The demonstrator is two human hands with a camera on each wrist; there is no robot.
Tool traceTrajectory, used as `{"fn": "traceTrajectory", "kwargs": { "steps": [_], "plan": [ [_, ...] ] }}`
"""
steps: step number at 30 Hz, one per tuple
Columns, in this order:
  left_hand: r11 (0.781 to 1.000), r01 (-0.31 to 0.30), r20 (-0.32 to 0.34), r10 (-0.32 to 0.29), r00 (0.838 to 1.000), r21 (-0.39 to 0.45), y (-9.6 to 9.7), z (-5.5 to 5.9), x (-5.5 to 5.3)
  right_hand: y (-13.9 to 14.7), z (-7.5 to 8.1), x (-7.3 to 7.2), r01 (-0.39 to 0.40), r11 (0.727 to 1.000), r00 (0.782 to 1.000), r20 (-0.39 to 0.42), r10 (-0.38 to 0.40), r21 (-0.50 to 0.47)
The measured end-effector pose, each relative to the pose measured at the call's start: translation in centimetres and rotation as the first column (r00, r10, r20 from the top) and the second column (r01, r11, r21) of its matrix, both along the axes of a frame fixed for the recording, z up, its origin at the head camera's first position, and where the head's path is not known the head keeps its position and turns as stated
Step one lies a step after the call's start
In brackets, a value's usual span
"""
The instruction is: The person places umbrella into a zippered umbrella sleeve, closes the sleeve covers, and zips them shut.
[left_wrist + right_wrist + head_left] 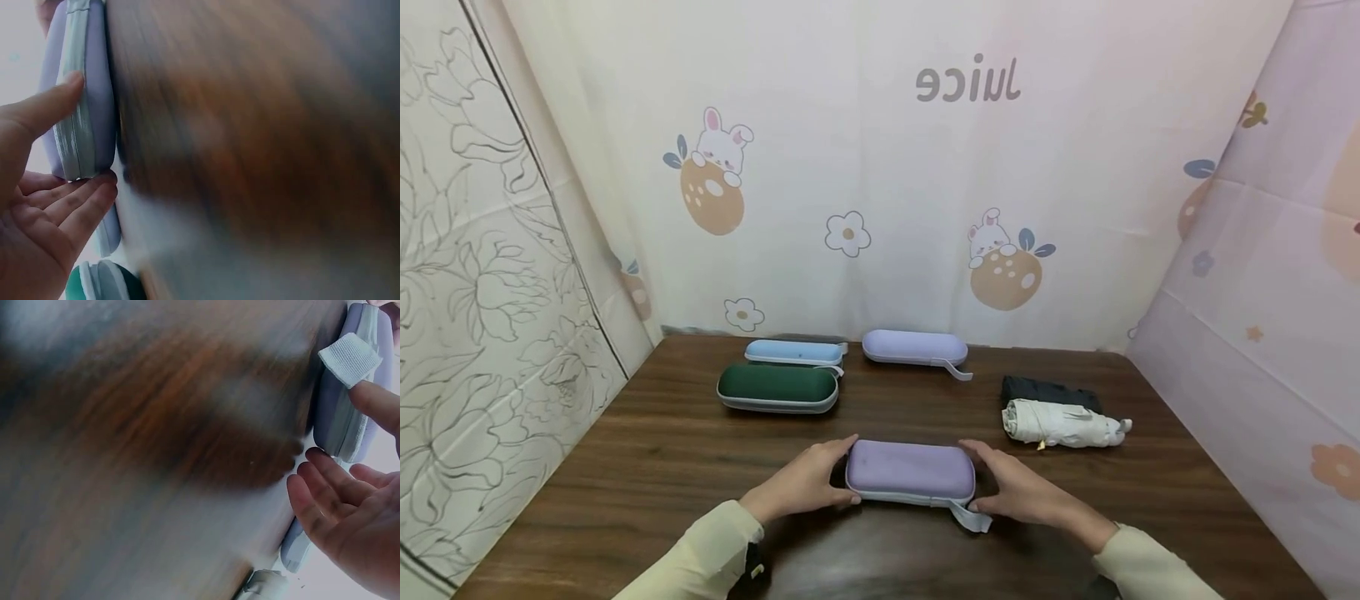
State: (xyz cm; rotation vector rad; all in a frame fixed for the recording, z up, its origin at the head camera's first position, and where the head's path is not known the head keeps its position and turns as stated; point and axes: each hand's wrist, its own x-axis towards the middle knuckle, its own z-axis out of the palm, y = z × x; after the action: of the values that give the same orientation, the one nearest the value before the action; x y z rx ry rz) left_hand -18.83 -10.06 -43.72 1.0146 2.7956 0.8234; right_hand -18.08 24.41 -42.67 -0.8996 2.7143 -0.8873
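Head view: clasping a purple case (910, 469) well forward of the table's (647, 467) back edge, midway between its side edges; gripped at one end by left hand (799, 481), at the other by right hand (1021, 490). Along the back edge, a lilac case (915, 347), plus a blue case (793, 352) behind a green case (777, 384). Toward the right edge, a white umbrella (1063, 423) before a black bundle (1048, 392).

Left wrist view: thumb pressing the zipper band (74, 134), fingertips at the end.

Right wrist view: thumb at the strap (351, 360) (pale, woven), fingers spread near the end.
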Motion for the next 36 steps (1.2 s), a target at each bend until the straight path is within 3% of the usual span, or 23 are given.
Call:
{"fn": "traceTrajectory", "kwargs": {
  "steps": [9,20,27,31,36],
  "plan": [
    [0.998,0.0,0.059,-0.003,0.998,0.062,0.3,0.0,-0.6,-0.2,-0.2,-0.5,-0.003,1.0,1.0,-0.016,0.002,-0.017],
    [0.996,-0.013,0.05,0.009,0.999,0.089,1.4,0.6,-2.1,0.2,1.0,-2.0,-0.024,0.997,0.998,0.053,0.028,-0.067],
    [0.988,-0.055,0.024,0.052,0.998,0.144,2.5,1.2,-4.0,-0.1,2.5,-3.8,-0.012,0.998,0.999,0.052,0.014,-0.056],
    [0.984,-0.113,0.053,0.106,0.993,0.14,3.4,2.3,-5.3,-0.2,3.4,-5.1,-0.005,0.999,0.999,0.038,0.007,-0.049],
    [0.974,-0.201,0.069,0.195,0.978,0.107,4.7,3.9,-7.3,-0.4,4.4,-7.6,0.031,0.999,0.998,-0.046,-0.03,0.02]
  ]
}}
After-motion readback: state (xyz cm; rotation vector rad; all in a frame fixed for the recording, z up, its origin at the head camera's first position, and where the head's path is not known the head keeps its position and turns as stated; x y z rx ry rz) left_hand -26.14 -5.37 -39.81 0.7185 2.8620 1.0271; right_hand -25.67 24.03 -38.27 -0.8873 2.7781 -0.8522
